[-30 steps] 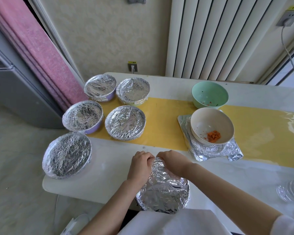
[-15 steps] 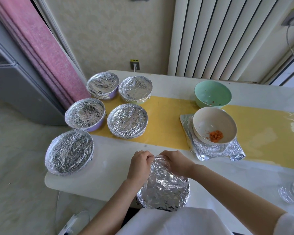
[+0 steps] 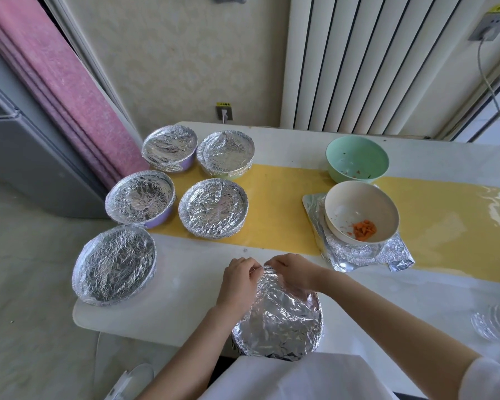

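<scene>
A foil-covered bowl (image 3: 277, 324) sits at the near edge of the white table (image 3: 185, 290), close to my body. My left hand (image 3: 237, 281) and my right hand (image 3: 293, 269) meet at the bowl's far rim, and their fingers pinch the crinkled foil there. The rim under my fingers is hidden.
Several foil-covered bowls (image 3: 214, 212) stand at the table's left, one (image 3: 114, 265) overhanging the corner. A mint green bowl (image 3: 357, 160) and a cream bowl (image 3: 361, 212) with orange bits on a foil sheet (image 3: 399, 255) stand to the right. More foil (image 3: 494, 321) lies at the right edge.
Both hands stay at the bowl's far rim and keep hold of the foil, with only small finger shifts. The view has tilted slightly.
</scene>
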`<action>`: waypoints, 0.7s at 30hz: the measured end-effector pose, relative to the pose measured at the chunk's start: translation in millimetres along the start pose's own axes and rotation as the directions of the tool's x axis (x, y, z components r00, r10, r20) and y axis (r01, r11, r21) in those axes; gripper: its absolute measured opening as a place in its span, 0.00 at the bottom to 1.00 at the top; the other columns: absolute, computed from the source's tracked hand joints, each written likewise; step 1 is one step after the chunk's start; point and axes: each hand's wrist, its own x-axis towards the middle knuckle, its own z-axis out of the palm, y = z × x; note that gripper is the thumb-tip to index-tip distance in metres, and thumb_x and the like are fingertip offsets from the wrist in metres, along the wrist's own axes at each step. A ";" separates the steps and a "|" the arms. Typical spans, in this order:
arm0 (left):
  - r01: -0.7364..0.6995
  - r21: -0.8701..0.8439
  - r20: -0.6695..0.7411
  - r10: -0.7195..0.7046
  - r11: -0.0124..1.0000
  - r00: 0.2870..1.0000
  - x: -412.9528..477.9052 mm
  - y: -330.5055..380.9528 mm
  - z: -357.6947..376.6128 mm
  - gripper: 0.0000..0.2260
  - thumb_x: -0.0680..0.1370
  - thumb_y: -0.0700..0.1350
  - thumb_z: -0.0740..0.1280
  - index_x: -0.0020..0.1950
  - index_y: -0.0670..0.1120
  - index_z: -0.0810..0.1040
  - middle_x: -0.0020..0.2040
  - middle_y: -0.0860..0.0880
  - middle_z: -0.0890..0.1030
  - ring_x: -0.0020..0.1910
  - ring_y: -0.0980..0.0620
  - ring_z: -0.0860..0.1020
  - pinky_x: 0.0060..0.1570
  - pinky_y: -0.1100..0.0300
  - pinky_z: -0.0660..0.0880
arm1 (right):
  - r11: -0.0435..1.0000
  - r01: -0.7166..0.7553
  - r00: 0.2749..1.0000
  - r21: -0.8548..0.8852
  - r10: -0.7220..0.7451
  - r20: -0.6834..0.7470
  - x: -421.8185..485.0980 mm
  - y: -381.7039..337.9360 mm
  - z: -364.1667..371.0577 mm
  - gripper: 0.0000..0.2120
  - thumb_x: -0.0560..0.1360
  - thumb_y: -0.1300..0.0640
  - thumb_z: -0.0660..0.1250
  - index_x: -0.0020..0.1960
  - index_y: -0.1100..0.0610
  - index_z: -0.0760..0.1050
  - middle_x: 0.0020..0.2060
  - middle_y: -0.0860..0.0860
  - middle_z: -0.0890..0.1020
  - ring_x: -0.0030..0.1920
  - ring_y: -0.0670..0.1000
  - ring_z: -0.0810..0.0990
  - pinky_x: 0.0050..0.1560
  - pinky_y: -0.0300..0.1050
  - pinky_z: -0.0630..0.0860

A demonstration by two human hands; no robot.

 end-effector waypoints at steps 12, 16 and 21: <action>-0.062 -0.061 -0.028 0.060 0.996 0.998 2.1 5.2 -3.2 0.06 0.77 0.44 0.67 0.40 0.45 0.77 0.35 0.55 0.74 0.43 0.54 0.72 0.42 0.62 0.68 | 0.994 -0.015 0.997 0.106 0.023 -0.077 -10.0 10.6 -0.3 0.14 0.82 0.55 0.53 0.56 0.56 0.77 0.42 0.49 0.79 0.41 0.47 0.75 0.43 0.40 0.68; -0.055 -0.037 0.006 0.056 0.998 0.998 2.4 -0.3 -0.1 0.06 0.79 0.44 0.63 0.43 0.44 0.74 0.39 0.53 0.73 0.44 0.52 0.71 0.44 0.59 0.69 | 0.999 -0.001 0.994 0.038 0.005 -0.113 -12.9 13.0 1.2 0.14 0.82 0.57 0.53 0.56 0.59 0.77 0.47 0.52 0.80 0.46 0.50 0.76 0.45 0.39 0.65; -0.042 -0.003 0.043 0.042 0.999 0.998 1.2 0.5 3.5 0.07 0.80 0.44 0.60 0.43 0.46 0.72 0.42 0.51 0.70 0.46 0.51 0.69 0.47 0.59 0.66 | 0.996 -0.003 0.994 -0.093 -0.006 -0.105 -7.8 12.5 5.8 0.14 0.82 0.59 0.53 0.62 0.59 0.73 0.55 0.57 0.80 0.55 0.57 0.77 0.52 0.43 0.69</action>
